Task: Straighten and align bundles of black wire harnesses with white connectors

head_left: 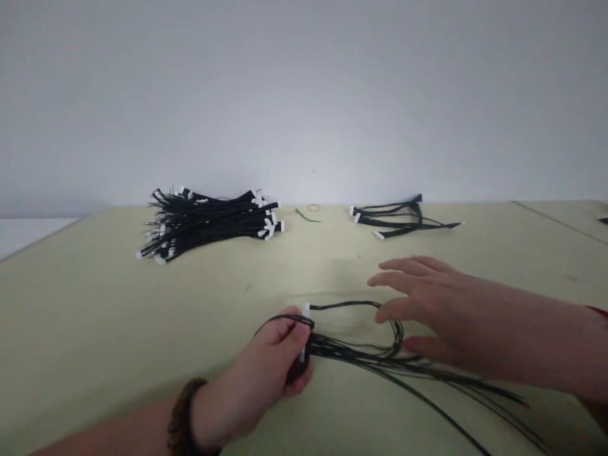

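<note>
My left hand is closed around one end of a small bundle of thin black cables, near a white connector. The cables fan out to the right across the yellow-green table, with one looping upward. My right hand hovers over the loop with fingers stretched out and apart, its lower fingers touching the cables. A brown bead bracelet sits on my left wrist.
A large pile of black cables with white connectors lies at the back left. A smaller loose bunch of cables lies at the back right. Between them rest a yellow rubber band and a green band. A grey wall rises behind.
</note>
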